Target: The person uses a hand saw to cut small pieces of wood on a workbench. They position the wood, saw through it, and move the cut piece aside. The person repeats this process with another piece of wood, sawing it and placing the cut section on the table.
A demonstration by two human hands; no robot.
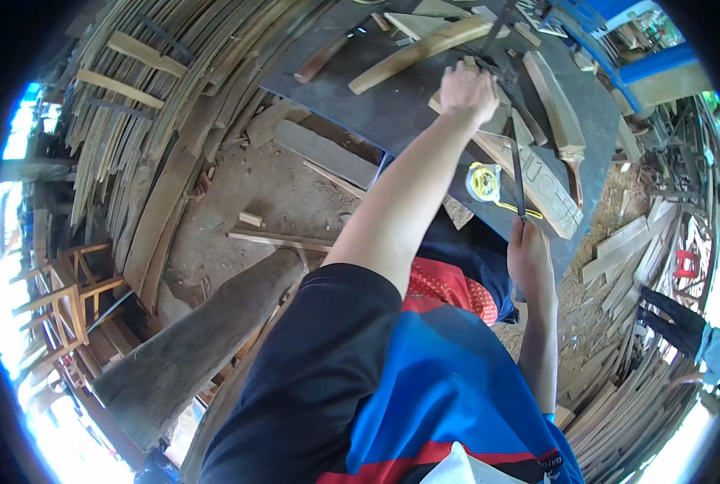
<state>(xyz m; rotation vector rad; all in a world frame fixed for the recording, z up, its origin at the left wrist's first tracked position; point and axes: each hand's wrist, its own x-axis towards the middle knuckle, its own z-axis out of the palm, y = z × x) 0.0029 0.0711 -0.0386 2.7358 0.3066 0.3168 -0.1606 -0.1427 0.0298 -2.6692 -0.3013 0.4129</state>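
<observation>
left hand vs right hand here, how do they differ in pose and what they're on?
The left hand reaches far out across the dark worktable, arm extended, pressing down on wood pieces; the right hand stays close to the body at the table's near edge. The right hand grips the end of a thin dark metal bar; the left hand lies on top of its far end. The yellow tape measure lies nearer the right hand. Both are bare.

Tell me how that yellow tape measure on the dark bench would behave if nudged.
The yellow tape measure lies flat on its side on the bench, so it would probably slide, not roll. It looks compact and hard-cased, likely dense for its size. The blade seems pulled out, so it might drag.
</observation>
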